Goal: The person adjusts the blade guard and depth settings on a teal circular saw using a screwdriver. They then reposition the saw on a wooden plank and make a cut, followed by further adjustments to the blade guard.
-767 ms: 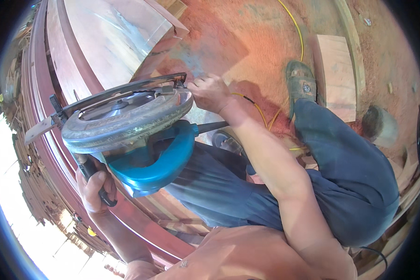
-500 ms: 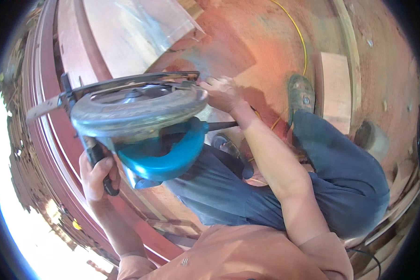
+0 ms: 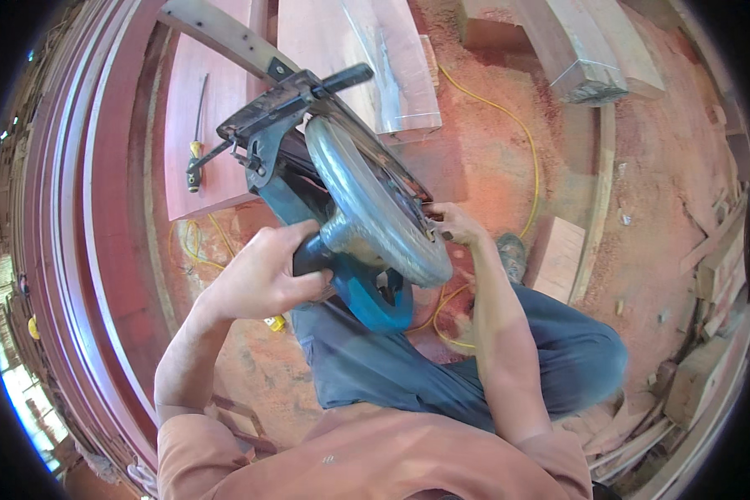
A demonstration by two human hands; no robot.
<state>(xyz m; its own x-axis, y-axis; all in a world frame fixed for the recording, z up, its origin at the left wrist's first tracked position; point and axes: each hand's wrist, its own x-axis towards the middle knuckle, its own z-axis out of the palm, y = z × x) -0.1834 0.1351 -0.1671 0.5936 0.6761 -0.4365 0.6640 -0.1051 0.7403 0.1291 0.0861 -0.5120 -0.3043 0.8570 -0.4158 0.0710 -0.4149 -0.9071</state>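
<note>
A teal circular saw (image 3: 366,308) with a silver blade guard is raised above my lap, tilted, its base plate turned to the upper right. My left hand (image 3: 266,271) wraps round the saw's black handle. Bent fingers of my right hand (image 3: 460,225) meet the far right end of the base plate beside the guard; the exact spot they grip is partly hidden. Beyond the saw, to the left, a screwdriver (image 3: 194,162) with a yellow-and-black handle lies on a reddish board (image 3: 216,92).
Long reddish planks (image 3: 112,250) line the left side. A yellow cord (image 3: 531,158) curves over the dusty floor, near a wood block (image 3: 555,258). Thick beams (image 3: 570,50) lie at the far right, and scrap timber (image 3: 700,375) is piled at the near right.
The saw has swung round, its base end going from the left to the far side. My left hand has come up and rightward with its handle. The screwdriver and far beams have come into view.
</note>
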